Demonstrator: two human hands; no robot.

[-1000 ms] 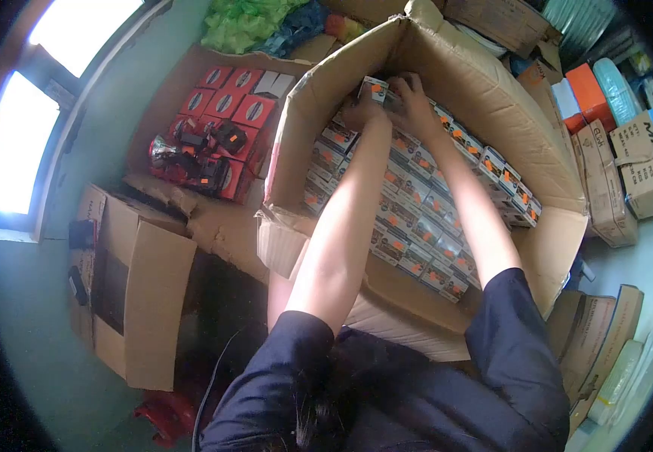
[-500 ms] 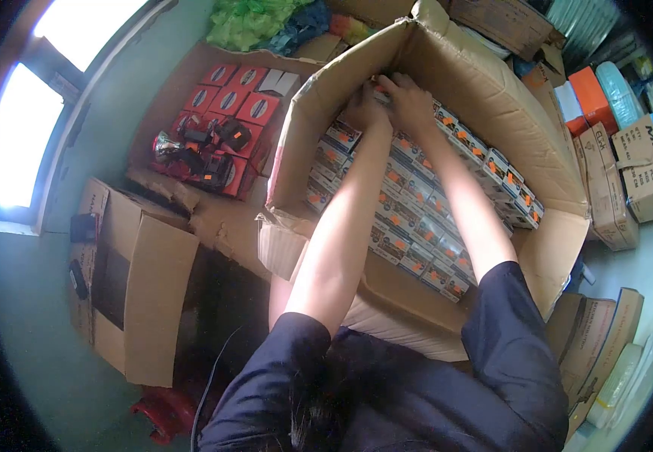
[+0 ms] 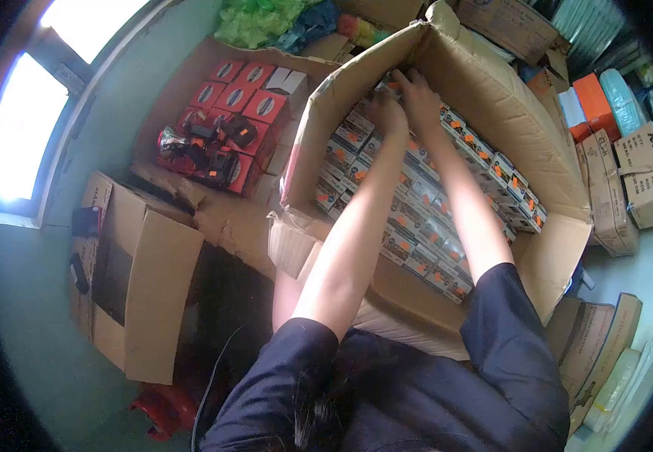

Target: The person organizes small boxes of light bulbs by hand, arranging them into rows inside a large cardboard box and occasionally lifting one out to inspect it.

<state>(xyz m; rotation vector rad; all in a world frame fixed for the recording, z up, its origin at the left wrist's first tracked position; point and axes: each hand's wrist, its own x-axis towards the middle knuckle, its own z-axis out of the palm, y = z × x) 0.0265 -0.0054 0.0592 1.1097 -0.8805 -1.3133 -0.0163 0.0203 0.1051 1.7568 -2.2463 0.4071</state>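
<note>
Both my arms reach into a big open cardboard carton [image 3: 507, 90] packed with rows of small printed boxes [image 3: 424, 196], many with orange stickers. At the far corner of the carton, my left hand [image 3: 388, 114] and my right hand [image 3: 420, 99] are close together around one small box [image 3: 391, 84]. The fingers of my right hand curl over it from the right. My left hand is closed at its near left side, with its fingertips partly hidden. Along the right wall, more small boxes [image 3: 484, 154] stand in a higher row.
To the left, another carton [image 3: 179, 83] holds red boxes [image 3: 236, 98] and headlamps [image 3: 221, 169]. An open carton [image 3: 162, 294] stands nearer. Stacked cartons [image 3: 643, 173] line the right side. Green plastic bags [image 3: 255, 22] lie at the back, below the window [image 3: 25, 128] side.
The view has shifted slightly, so the carton appears a little farther right. My hands stay together at the far corner, with the right hand's fingers slightly more raised over the small box.
</note>
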